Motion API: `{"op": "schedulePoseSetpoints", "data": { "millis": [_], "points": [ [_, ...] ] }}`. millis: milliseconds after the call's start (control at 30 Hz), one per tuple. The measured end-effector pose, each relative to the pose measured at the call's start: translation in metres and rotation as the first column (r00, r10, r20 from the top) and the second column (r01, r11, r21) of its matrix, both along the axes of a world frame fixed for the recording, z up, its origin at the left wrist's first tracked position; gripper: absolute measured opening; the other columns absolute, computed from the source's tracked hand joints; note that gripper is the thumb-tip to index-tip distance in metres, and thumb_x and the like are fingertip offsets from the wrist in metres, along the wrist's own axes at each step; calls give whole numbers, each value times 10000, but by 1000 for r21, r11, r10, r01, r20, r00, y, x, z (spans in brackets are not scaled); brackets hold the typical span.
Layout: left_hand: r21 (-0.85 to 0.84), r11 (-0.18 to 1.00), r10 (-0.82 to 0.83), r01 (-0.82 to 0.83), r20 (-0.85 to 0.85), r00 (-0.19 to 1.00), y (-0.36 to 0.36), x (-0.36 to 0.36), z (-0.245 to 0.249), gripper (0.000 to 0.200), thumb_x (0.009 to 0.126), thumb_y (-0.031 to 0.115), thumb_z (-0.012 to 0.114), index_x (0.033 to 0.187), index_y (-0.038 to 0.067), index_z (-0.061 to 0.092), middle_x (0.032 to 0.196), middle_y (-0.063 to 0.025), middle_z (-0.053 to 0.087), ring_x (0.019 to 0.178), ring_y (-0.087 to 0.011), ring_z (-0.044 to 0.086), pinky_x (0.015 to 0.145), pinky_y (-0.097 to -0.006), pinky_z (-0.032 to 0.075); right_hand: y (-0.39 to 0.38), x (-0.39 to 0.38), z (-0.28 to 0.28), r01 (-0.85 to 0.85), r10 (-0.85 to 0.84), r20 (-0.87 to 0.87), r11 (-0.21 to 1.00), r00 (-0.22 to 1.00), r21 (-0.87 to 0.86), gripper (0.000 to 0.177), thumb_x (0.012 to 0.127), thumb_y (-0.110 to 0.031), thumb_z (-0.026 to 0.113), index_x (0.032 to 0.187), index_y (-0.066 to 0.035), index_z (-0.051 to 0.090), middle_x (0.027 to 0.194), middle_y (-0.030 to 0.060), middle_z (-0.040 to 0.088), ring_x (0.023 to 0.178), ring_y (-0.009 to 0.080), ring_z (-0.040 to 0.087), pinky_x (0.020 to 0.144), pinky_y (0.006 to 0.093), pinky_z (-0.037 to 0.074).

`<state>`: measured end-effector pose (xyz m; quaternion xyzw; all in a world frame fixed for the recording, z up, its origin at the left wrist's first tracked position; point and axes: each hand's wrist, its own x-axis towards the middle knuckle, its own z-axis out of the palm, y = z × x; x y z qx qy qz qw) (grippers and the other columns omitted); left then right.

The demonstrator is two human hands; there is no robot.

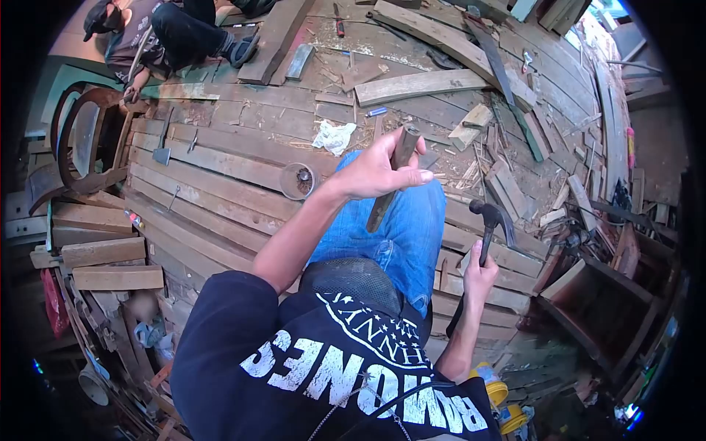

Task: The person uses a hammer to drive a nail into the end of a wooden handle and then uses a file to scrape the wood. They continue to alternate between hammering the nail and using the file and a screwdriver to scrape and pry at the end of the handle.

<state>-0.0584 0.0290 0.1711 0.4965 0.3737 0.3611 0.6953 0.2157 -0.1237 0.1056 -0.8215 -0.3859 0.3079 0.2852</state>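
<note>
The left hand [368, 170] has its fingers and thumb closed around a dark brown, squared wooden rod [382, 209], held above the blue jeans [349, 219] at twelve o'clock from the lap, its far end tilting towards one. At two o'clock, the right hand [479, 281] clasps a black-handled claw hammer [491, 214], fist fairly close to the metal head, rod and hammer well apart. For good control, I'd say, grip that handle lower, keep the rod steady, and keep the left thumb clear of its far end. Over at half past ten sits a round, pale-rimmed bucket [315, 182]; at eleven, a crumpled white cloth [334, 138] lies on the wooden floor [254, 117], with a small blue cylinder [376, 112] at twelve.
</note>
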Motion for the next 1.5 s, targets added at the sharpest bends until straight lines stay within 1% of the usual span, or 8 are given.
{"op": "schedulePoseSetpoints", "data": {
  "millis": [167,267,367,900,1067,1167,1367,1500],
  "points": [
    [55,995,-81,82,-33,996,-7,8,22,334,826,138,727,1047,67,488,741,37,507,681,-58,515,634,-237,432,-6,22,-50,2,5,108,998,994,-62,518,890,-442,605,664,24,576,516,123,500,499,207,472,516,400,383],
    [149,977,-142,151,-66,988,-11,12,30,252,831,153,724,954,69,521,729,50,504,658,-42,479,617,-211,405,-14,31,-89,19,50,328,978,943,-206,460,871,-441,598,784,7,652,675,228,622,669,410,623,608,492,453],
    [175,970,-158,170,-79,984,-17,14,50,217,829,170,727,856,74,534,699,63,497,637,-25,444,595,-197,374,-37,41,-146,104,29,479,963,877,-250,448,863,-430,613,770,6,657,729,241,637,732,431,626,660,508,464],
    [102,983,-163,153,99,982,-54,36,74,275,782,197,748,794,79,500,643,75,441,576,-7,400,515,-197,315,-95,57,-228,28,177,352,862,919,-506,400,851,-381,646,924,12,621,848,225,665,812,399,651,709,487,508],
    [-159,981,-51,115,362,931,-67,38,48,299,802,177,722,857,51,457,604,56,392,523,-45,399,450,-230,314,-76,79,-234,-312,612,179,607,770,-731,375,803,-394,687,876,-26,689,909,208,683,885,350,667,763,434,531],
    [-190,978,-4,83,385,923,-73,39,38,304,814,179,714,869,50,444,596,54,377,513,-55,398,452,-230,317,-43,95,-223,-395,694,199,594,692,-701,395,787,-407,695,866,-19,688,910,210,682,886,353,666,763,432,533],
    [-300,954,121,6,401,908,-87,36,20,299,821,171,707,860,51,436,600,39,397,493,-68,388,448,-234,315,62,103,-222,-375,516,332,834,790,-403,386,819,-394,654,822,-9,691,799,219,667,802,384,656,731,471,515],
    [-323,939,235,-116,359,903,-108,16,11,278,821,166,704,903,53,463,630,24,452,501,-66,412,447,-229,333,136,72,-246,-519,617,290,780,732,-350,351,835,-381,611,919,-49,687,903,208,672,881,382,646,763,478,509]
  ]
}}
